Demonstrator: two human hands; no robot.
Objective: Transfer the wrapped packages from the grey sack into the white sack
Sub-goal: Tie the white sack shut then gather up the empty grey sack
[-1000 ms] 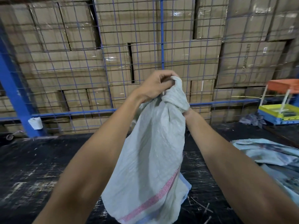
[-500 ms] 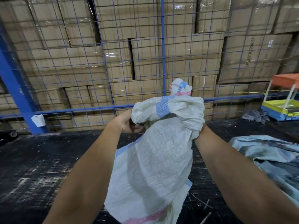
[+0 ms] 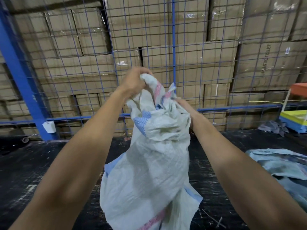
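I hold the white woven sack (image 3: 154,171), with pink and blue stripes, up in front of me above the black floor. My left hand (image 3: 134,83) grips the bunched top edge of the sack, raised highest. My right hand (image 3: 184,107) grips the sack's crumpled mouth on the right side, partly hidden by the fabric. The sack hangs limp and folded. The grey sack (image 3: 282,165) lies crumpled on the floor at the right. No wrapped packages show.
A blue wire-mesh fence (image 3: 173,47) with blue posts stands close ahead, stacked cardboard boxes (image 3: 182,63) behind it. A yellow, blue and orange plastic frame (image 3: 295,117) stands at the far right, a dark rag (image 3: 274,128) beside it. The floor is black matting.
My left hand rose from below the sack's folded top to the topmost bunched edge. The sack's mouth has been pulled up and loosened between both hands.
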